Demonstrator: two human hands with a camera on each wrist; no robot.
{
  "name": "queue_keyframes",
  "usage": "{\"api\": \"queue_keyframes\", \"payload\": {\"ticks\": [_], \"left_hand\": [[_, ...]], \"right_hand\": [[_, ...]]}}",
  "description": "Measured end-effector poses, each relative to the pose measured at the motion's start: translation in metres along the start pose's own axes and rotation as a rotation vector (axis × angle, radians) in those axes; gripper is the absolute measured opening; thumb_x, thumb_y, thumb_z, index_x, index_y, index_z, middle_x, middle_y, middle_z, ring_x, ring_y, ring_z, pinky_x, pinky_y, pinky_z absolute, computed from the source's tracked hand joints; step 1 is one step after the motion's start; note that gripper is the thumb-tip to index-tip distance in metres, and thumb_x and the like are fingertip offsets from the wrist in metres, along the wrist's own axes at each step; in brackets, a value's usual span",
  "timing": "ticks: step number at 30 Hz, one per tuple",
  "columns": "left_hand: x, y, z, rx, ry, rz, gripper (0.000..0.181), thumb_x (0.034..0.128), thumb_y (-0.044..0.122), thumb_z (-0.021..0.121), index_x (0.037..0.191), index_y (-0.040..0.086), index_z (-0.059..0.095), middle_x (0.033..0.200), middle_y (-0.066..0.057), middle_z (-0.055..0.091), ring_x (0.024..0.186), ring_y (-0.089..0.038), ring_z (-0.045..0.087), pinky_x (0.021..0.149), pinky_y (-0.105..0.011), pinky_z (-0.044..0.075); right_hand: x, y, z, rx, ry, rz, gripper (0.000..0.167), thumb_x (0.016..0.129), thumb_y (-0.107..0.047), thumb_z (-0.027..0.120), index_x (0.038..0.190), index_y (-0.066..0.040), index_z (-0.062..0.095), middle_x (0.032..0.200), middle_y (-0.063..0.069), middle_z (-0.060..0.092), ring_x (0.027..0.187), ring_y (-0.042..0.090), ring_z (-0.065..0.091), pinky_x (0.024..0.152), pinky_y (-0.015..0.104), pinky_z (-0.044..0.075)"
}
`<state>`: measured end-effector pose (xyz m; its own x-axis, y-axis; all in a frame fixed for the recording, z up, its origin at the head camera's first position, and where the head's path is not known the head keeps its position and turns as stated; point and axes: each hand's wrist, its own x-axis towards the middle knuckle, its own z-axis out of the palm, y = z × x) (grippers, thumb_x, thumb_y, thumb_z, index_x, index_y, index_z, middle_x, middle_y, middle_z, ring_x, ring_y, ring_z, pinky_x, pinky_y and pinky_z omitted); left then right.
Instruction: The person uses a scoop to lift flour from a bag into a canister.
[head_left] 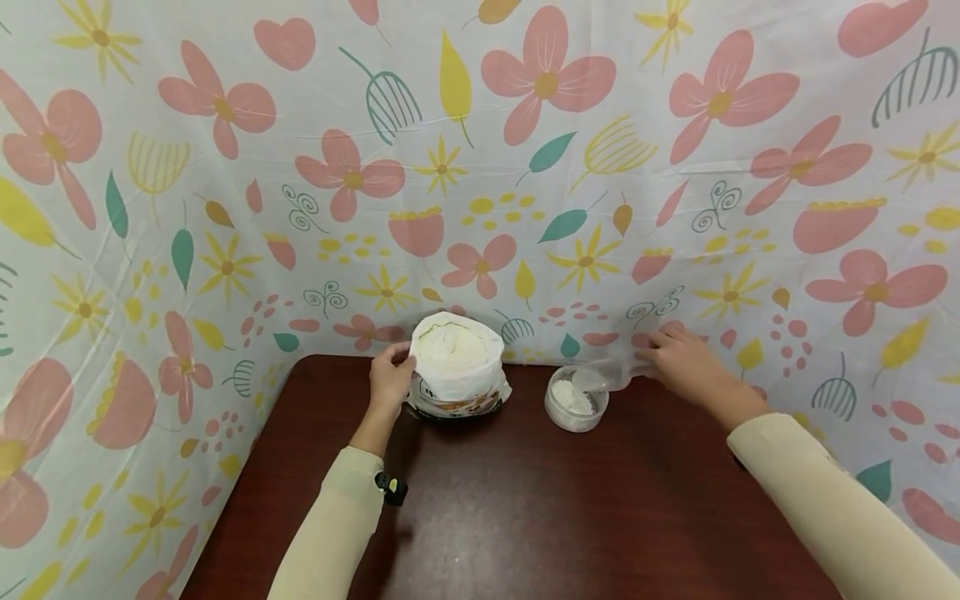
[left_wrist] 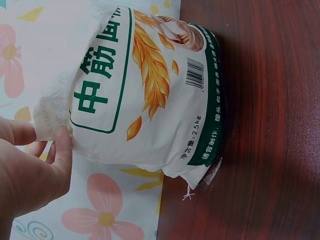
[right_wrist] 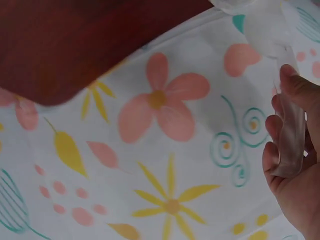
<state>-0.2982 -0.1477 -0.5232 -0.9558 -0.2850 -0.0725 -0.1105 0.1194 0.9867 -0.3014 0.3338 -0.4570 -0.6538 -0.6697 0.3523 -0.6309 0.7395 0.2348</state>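
Note:
An open white flour bag (head_left: 459,385) stands near the back of the table, its top edge folded down and pale flour (head_left: 453,346) showing inside. My left hand (head_left: 390,379) pinches the bag's turned-down edge from the left. In the left wrist view the bag (left_wrist: 150,100) carries green print and a wheat picture. To its right sits a round clear bowl (head_left: 576,422) with some white flour (head_left: 572,397) in it. My right hand (head_left: 682,365) grips the handle of a clear plastic scoop (right_wrist: 291,135). The scoop's head (head_left: 600,375) is tilted over the bowl's right rim; whether they touch I cannot tell.
A dark reddish-brown table (head_left: 510,508) carries the bag and bowl. Right behind its back edge hangs a white cloth (head_left: 517,192) printed with flowers and leaves, which also runs along the left side. A small black device (head_left: 392,487) is strapped on my left wrist.

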Motion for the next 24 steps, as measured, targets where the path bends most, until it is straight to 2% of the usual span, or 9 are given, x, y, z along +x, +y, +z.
{"api": "queue_keyframes", "payload": {"ticks": [3, 7, 9, 14, 16, 20, 24], "left_hand": [[0.0, 0.0, 0.0, -0.003, 0.0, -0.001, 0.032, 0.1034, 0.009, 0.06, 0.134, 0.006, 0.066, 0.117, -0.018, 0.064, 0.086, -0.024, 0.067, 0.077, -0.035, 0.06], [0.0, 0.0, 0.0, -0.012, -0.002, 0.0, 0.031, 0.1034, 0.009, 0.06, 0.134, 0.006, 0.067, 0.115, -0.018, 0.064, 0.081, -0.02, 0.066, 0.09, -0.055, 0.058], [0.0, 0.0, 0.0, -0.009, 0.0, 0.0, 0.031, 0.1032, 0.009, 0.06, 0.133, 0.006, 0.067, 0.114, -0.018, 0.065, 0.08, -0.019, 0.066, 0.088, -0.055, 0.058], [0.001, 0.0, -0.001, 0.009, 0.004, -0.009, 0.031, 0.1031, 0.01, 0.06, 0.133, 0.008, 0.067, 0.11, -0.017, 0.065, 0.08, -0.021, 0.067, 0.075, -0.044, 0.059], [0.001, -0.001, -0.001, 0.006, 0.004, -0.009, 0.031, 0.1033, 0.011, 0.06, 0.133, 0.008, 0.067, 0.11, -0.017, 0.065, 0.082, -0.024, 0.067, 0.077, -0.046, 0.059], [0.001, -0.001, 0.0, -0.019, 0.001, 0.006, 0.031, 0.1034, 0.009, 0.06, 0.134, 0.005, 0.066, 0.113, -0.019, 0.064, 0.088, -0.032, 0.068, 0.089, -0.056, 0.058], [0.001, -0.002, 0.001, -0.027, 0.001, 0.017, 0.031, 0.1033, 0.007, 0.059, 0.133, 0.003, 0.066, 0.115, -0.02, 0.064, 0.091, -0.036, 0.067, 0.093, -0.058, 0.058]], "right_hand": [[-0.013, 0.003, 0.006, 0.076, 0.082, 0.004, 0.03, 0.07, -0.008, 0.093, 0.098, -0.008, 0.08, 0.083, 0.006, 0.055, 0.074, 0.028, 0.054, 0.063, 0.042, 0.052], [-0.03, 0.003, 0.012, 0.144, 0.087, 0.064, 0.032, 0.072, -0.006, 0.091, 0.101, -0.007, 0.08, 0.087, 0.005, 0.055, 0.073, 0.027, 0.056, 0.063, 0.043, 0.051], [-0.039, 0.002, 0.015, 0.175, 0.066, 0.122, 0.031, 0.074, -0.007, 0.09, 0.104, -0.006, 0.079, 0.092, 0.007, 0.059, 0.077, 0.03, 0.061, 0.066, 0.045, 0.053], [-0.056, -0.005, 0.022, 0.225, 0.011, 0.272, 0.032, 0.081, -0.013, 0.087, 0.111, -0.005, 0.079, 0.093, 0.009, 0.064, 0.08, 0.03, 0.061, 0.065, 0.045, 0.052], [-0.062, -0.008, 0.024, 0.251, -0.008, 0.324, 0.031, 0.084, -0.014, 0.085, 0.113, -0.005, 0.078, 0.091, 0.007, 0.062, 0.08, 0.028, 0.057, 0.064, 0.042, 0.048], [-0.071, -0.015, 0.029, 0.322, -0.02, 0.412, 0.03, 0.088, -0.015, 0.082, 0.116, -0.006, 0.077, 0.092, 0.004, 0.06, 0.079, 0.021, 0.052, 0.064, 0.036, 0.044], [-0.079, -0.02, 0.038, 0.392, 0.017, 0.482, 0.03, 0.09, -0.014, 0.081, 0.118, -0.005, 0.076, 0.091, 0.006, 0.061, 0.073, 0.016, 0.048, 0.06, 0.029, 0.041]]}}
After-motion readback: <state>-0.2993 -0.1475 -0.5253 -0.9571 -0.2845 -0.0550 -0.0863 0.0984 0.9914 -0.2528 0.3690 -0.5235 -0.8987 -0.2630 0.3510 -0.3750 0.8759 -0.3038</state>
